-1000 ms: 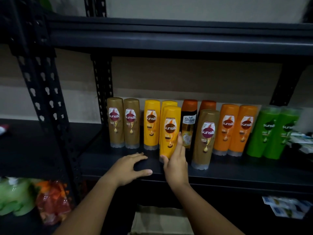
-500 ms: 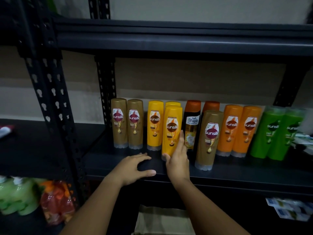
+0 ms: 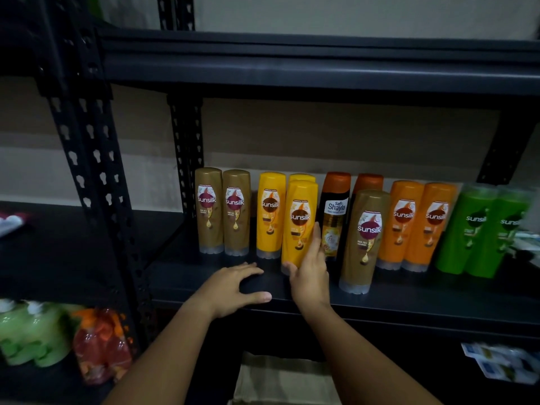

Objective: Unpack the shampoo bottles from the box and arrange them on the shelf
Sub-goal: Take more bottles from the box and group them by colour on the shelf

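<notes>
Shelf (image 3: 409,299) front edge open right of the front brown bottle (image 3: 363,241); rear packed with bottles; left upright (image 3: 187,159) blocks the left end.

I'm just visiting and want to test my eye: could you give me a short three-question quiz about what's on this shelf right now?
1. True or false: the right hand grips the front yellow bottle.
2. Which colour are the two bottles at the far left of the row? A green, B gold-brown, C orange.
3. Fill in: the left hand rests empty on the ____.

Key:
1. True; its thumb and fingers wrap the bottle's lower part.
2. B, the gold-brown bottles.
3. Shelf.
</notes>
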Demonstrator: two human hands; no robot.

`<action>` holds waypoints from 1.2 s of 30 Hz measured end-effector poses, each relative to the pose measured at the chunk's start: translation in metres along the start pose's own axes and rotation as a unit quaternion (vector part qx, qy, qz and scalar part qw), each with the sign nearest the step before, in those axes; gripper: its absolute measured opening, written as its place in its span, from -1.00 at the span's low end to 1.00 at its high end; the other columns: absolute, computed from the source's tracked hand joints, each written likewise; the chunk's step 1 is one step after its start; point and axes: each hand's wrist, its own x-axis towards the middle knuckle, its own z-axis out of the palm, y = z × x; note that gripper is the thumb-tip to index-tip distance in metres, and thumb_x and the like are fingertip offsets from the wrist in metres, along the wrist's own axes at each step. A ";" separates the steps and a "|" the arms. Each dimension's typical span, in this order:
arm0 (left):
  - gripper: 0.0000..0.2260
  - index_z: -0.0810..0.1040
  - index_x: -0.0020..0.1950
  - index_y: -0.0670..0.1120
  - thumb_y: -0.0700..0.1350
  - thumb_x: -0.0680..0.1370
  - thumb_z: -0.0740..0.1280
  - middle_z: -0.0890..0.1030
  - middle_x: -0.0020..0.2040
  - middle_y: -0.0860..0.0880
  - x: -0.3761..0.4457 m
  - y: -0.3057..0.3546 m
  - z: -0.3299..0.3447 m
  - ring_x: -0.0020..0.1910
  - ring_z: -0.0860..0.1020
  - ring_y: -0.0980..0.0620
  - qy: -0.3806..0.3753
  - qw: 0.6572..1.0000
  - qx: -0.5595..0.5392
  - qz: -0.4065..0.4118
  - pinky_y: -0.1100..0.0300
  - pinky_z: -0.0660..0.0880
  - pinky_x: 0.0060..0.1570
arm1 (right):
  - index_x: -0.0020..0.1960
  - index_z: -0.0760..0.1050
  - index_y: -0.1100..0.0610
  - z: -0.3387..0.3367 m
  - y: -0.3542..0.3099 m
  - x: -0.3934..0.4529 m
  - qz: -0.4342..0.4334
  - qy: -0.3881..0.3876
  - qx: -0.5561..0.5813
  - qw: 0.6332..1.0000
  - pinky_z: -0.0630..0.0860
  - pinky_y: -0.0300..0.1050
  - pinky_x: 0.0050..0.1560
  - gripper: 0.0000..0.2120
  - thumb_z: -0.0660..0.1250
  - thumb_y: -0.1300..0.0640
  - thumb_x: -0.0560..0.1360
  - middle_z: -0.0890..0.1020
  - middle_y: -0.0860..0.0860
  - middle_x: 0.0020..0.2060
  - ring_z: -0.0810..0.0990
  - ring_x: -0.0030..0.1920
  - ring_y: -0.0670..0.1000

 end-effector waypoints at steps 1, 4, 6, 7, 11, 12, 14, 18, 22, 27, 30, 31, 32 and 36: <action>-0.26 0.36 0.54 0.21 0.44 0.42 0.38 0.26 0.60 0.17 0.000 0.000 0.000 0.58 0.21 0.12 -0.001 1.000 -0.001 0.000 0.05 0.18 0.54 | 0.61 -0.31 -0.17 0.000 0.001 0.000 -0.002 0.003 0.001 1.000 0.46 0.16 0.26 0.01 0.42 0.13 0.56 0.30 0.07 0.47 0.47 0.36 0.20; -0.26 0.36 0.54 0.22 0.45 0.42 0.37 0.26 0.60 0.16 0.000 0.000 0.000 0.59 0.19 0.13 -0.002 1.000 0.001 0.000 0.06 0.17 0.54 | 0.62 -0.31 -0.17 0.001 0.003 -0.002 -0.007 0.014 -0.002 1.000 0.46 0.18 0.26 0.00 0.42 0.13 0.56 0.29 0.07 0.49 0.47 0.36 0.21; -0.27 0.36 0.54 0.21 0.43 0.43 0.37 0.27 0.60 0.16 -0.001 0.002 -0.001 0.59 0.19 0.13 -0.002 1.000 0.004 0.001 0.07 0.16 0.53 | 0.62 -0.30 -0.17 0.002 0.005 -0.002 -0.010 0.015 -0.005 1.000 0.47 0.20 0.26 0.00 0.42 0.12 0.56 0.28 0.08 0.50 0.48 0.36 0.22; -0.28 0.36 0.54 0.20 0.42 0.44 0.37 0.27 0.60 0.16 -0.001 0.003 -0.001 0.58 0.19 0.12 -0.002 1.000 0.006 0.001 0.08 0.16 0.52 | 0.62 -0.30 -0.17 0.002 0.006 -0.001 -0.011 0.014 -0.004 1.000 0.47 0.20 0.26 0.00 0.42 0.12 0.56 0.29 0.08 0.50 0.47 0.36 0.21; -0.28 0.35 0.55 0.21 0.42 0.44 0.36 0.26 0.61 0.15 -0.003 0.004 -0.002 0.58 0.20 0.10 -0.001 1.000 0.010 0.003 0.07 0.16 0.52 | 0.62 -0.30 -0.15 0.001 0.007 -0.004 -0.006 0.016 0.002 1.000 0.47 0.16 0.25 -0.01 0.42 0.10 0.57 0.28 0.07 0.51 0.47 0.37 0.18; -0.28 0.35 0.55 0.21 0.43 0.44 0.35 0.26 0.61 0.15 -0.003 0.004 -0.002 0.58 0.20 0.11 -0.002 1.000 0.012 0.005 0.06 0.16 0.52 | 0.63 -0.27 -0.14 0.000 0.008 -0.008 -0.008 0.026 0.005 1.000 0.50 0.12 0.21 -0.04 0.41 0.11 0.58 0.29 0.06 0.50 0.48 0.35 0.14; -0.27 0.34 0.56 0.19 0.45 0.45 0.31 0.25 0.61 0.15 -0.003 0.003 0.001 0.58 0.19 0.14 0.006 1.000 0.024 0.010 0.06 0.17 0.53 | 0.65 -0.15 -0.10 -0.002 0.015 -0.022 -0.034 0.043 0.005 0.998 0.53 -0.03 0.10 -0.15 0.37 0.11 0.61 0.33 0.01 0.46 0.51 0.26 0.02; -0.36 0.46 0.47 0.13 0.46 0.53 0.12 0.42 0.48 0.18 -0.013 0.004 0.024 0.49 0.30 0.20 0.110 0.986 0.099 0.074 0.22 0.29 0.41 | 0.50 0.29 -0.03 -0.022 0.042 -0.042 -0.101 0.079 -0.008 0.992 0.59 -0.07 0.03 -0.51 0.33 0.12 0.62 0.48 -0.09 0.16 0.49 0.08 -0.14; -0.49 0.60 0.31 0.05 0.36 0.58 0.18 0.58 0.27 0.15 -0.009 0.032 0.051 0.30 0.45 0.21 0.151 0.973 0.074 0.157 0.36 0.37 0.22 | 0.42 0.28 0.04 -0.057 0.063 -0.033 -0.088 0.221 -0.065 0.969 0.49 0.07 0.16 -0.42 0.47 0.03 0.50 0.41 0.08 0.20 0.41 0.17 0.04; -0.57 0.52 0.43 0.06 0.23 0.64 0.26 0.52 0.39 0.14 0.022 0.086 0.073 0.41 0.37 0.21 0.088 0.975 0.060 0.196 0.25 0.35 0.38 | 0.60 -0.14 -0.20 -0.087 0.080 -0.014 -0.011 0.101 0.069 0.992 0.34 0.15 0.39 -0.02 0.51 0.06 0.49 0.26 0.09 0.51 0.31 0.46 0.10; -0.53 0.50 0.46 0.09 0.27 0.62 0.25 0.50 0.42 0.17 0.027 0.088 0.079 0.43 0.35 0.23 0.079 0.978 0.056 0.185 0.26 0.32 0.40 | 0.61 -0.11 -0.20 -0.097 0.091 -0.007 -0.013 0.022 0.076 0.997 0.38 0.11 0.44 -0.09 0.47 0.04 0.53 0.32 0.00 0.52 0.33 0.49 0.02; -0.54 0.50 0.46 0.09 0.26 0.62 0.25 0.49 0.43 0.18 0.025 0.086 0.079 0.43 0.35 0.23 0.078 0.978 0.053 0.185 0.24 0.32 0.41 | 0.61 -0.06 -0.17 -0.098 0.092 -0.006 -0.013 0.019 0.070 0.997 0.39 0.12 0.44 -0.12 0.46 0.02 0.53 0.33 -0.02 0.52 0.33 0.48 0.01; -0.54 0.50 0.47 0.10 0.25 0.63 0.26 0.49 0.44 0.18 0.023 0.082 0.078 0.44 0.35 0.23 0.075 0.979 0.051 0.185 0.24 0.32 0.42 | 0.61 -0.02 -0.14 -0.097 0.093 -0.006 -0.013 0.022 0.068 0.997 0.40 0.12 0.43 -0.14 0.47 0.00 0.53 0.34 -0.02 0.51 0.34 0.48 0.01; -0.59 0.52 0.45 0.13 0.20 0.63 0.30 0.49 0.42 0.22 0.011 0.062 0.059 0.42 0.37 0.28 0.061 0.983 0.039 0.171 0.28 0.33 0.41 | 0.58 0.04 -0.17 -0.085 0.090 -0.014 -0.026 0.036 0.077 0.996 0.47 0.08 0.37 -0.16 0.49 -0.06 0.49 0.37 -0.07 0.48 0.38 0.44 -0.04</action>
